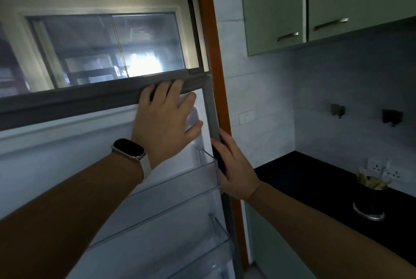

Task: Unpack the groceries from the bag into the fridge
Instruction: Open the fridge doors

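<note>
Early stage - fridge door point(67, 166) is swung open, inner side facing the camera, nothing loaded yet as far as the view shows. No bag and no groceries in frame, so all the unpacking looks still to do.

Left hand point(166, 119) lies flat on the door's top right corner, fingers point(175, 89) straight and spread, tips over the grey gasket point(90, 98). Right hand point(236, 170) grips the door's right edge just below that corner, fingers curled round behind it, thumb along the seal.

Counts:
- hands: two
- smartwatch point(129, 149): one, on the left wrist
- clear door shelves point(180, 179): two, both bare - possibly a third at the bottom edge, too cropped to tell
- green wall cabinets point(274, 4) right of the door: two
- wall hooks point(337, 110): two
- dark cup point(370, 197) of sticks: one, on the black desk point(315, 188) right of the door
</note>
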Available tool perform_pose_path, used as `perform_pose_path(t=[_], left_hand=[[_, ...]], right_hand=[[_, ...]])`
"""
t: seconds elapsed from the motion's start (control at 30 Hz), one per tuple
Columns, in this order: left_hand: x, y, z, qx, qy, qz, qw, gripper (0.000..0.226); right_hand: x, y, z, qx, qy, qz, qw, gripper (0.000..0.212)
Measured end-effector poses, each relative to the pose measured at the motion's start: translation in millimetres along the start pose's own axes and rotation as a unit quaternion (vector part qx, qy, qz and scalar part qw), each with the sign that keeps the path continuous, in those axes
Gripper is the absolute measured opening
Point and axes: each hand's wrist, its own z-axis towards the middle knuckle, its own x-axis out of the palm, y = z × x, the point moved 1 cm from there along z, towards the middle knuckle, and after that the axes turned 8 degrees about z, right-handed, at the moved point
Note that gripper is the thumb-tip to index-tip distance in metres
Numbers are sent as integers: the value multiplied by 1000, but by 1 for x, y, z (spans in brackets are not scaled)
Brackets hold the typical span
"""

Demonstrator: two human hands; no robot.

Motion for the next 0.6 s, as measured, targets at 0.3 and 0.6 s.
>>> perform_pose_path(t=[0.3,0.6], left_hand=[[20,1,6,-6,4,34,999,57],[11,1,5,3,43,12,999,59]], right_hand=[[14,-22,16,-46,-20,8,999,56],[-2,-17,13,-38,37,-9,999,57]])
